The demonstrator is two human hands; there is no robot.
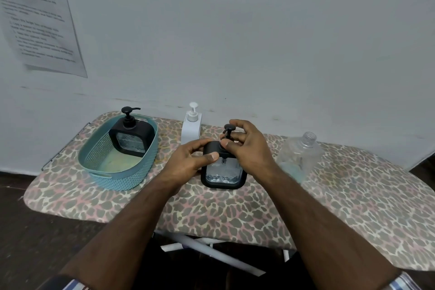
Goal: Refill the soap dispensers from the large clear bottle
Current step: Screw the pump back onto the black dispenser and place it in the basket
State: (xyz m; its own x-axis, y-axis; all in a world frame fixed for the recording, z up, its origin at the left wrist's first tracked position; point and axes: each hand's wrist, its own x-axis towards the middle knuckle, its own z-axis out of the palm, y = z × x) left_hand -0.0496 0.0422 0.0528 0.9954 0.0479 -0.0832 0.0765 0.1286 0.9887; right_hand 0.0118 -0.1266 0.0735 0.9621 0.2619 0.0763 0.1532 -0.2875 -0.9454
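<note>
Your left hand (188, 160) grips the black soap dispenser (223, 173) standing mid-board, while your right hand (244, 146) pinches its pump (228, 130) at the neck. The big clear bottle (300, 155) (cap off) stands just right on the ironing board (235, 209); another black dispenser (130, 135) sits in the blue basket (113, 172).

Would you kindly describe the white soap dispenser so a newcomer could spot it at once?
Look along the back edge of the leopard-print ironing board, against the wall. Between the teal basket and the large clear bottle stands the white soap dispenser, just behind the hands. It is the only white one; both others are black.
</note>
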